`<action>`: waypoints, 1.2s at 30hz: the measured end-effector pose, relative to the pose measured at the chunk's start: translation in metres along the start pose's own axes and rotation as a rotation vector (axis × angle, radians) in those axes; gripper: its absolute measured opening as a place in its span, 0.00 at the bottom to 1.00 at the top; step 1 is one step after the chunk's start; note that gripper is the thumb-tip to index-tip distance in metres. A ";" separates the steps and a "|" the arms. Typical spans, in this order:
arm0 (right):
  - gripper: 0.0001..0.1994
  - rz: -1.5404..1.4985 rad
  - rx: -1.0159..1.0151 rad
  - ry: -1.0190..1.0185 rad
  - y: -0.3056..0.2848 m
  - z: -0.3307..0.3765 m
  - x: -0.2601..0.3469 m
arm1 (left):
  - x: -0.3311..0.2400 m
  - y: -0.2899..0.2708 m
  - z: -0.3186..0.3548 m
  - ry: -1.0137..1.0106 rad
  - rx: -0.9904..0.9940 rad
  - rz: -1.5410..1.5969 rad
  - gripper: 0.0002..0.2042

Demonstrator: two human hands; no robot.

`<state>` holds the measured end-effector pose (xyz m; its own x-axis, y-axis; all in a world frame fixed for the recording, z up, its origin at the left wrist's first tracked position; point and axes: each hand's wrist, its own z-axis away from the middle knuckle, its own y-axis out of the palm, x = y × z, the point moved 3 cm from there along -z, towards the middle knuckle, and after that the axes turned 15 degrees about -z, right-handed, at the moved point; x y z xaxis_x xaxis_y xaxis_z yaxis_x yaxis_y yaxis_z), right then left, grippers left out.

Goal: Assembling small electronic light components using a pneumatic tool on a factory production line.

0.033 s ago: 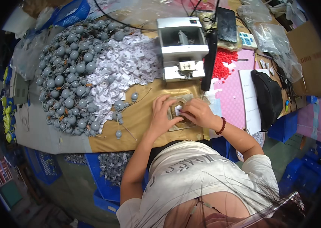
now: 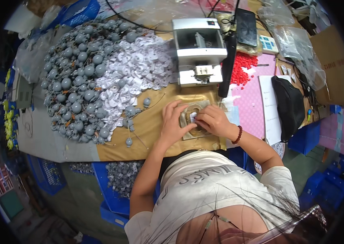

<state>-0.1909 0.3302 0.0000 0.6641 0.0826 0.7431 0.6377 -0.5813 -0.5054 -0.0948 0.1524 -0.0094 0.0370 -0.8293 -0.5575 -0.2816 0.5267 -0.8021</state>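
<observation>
A small white plastic piece (image 2: 192, 116) sits in the middle of a brownish round holder (image 2: 196, 131) on a flat square base, close to the table's front edge. My left hand (image 2: 174, 124) rests at the left side of this holder, thumb and fingers spread apart around it. From the right, my right hand (image 2: 216, 121) comes in with thumb and fingers pinched at the white piece; the fingers hide part of it. Left of my hands lie a few grey round-headed parts with thin wires (image 2: 130, 112).
A big heap of grey ball-shaped parts (image 2: 74, 85) borders a heap of white plastic pieces (image 2: 139, 65). Behind my hands stands a white-and-silver bench machine (image 2: 199, 53). Red small parts (image 2: 243, 67), a phone (image 2: 246, 27) and a black pouch (image 2: 288, 106) lie to the right.
The table and its things sit slightly further right in the picture. My hands keep the same place at the holder, with the right fingers still pinched at the white piece.
</observation>
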 end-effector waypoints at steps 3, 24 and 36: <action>0.10 0.171 0.042 -0.105 0.012 0.003 -0.004 | 0.023 -0.026 0.012 -0.117 -0.117 -0.327 0.27; 0.13 -0.205 -0.081 0.182 -0.008 -0.008 0.009 | 0.065 -0.123 0.016 -0.377 -0.046 -0.540 0.25; 0.18 -0.468 0.065 -0.036 0.019 -0.105 0.078 | -0.027 -0.149 0.027 -0.126 -0.256 0.586 0.28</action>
<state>-0.1676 0.2405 0.0946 0.3121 0.3525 0.8822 0.8940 -0.4233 -0.1471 -0.0285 0.1017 0.1194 -0.0845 -0.3819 -0.9203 -0.5084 0.8109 -0.2898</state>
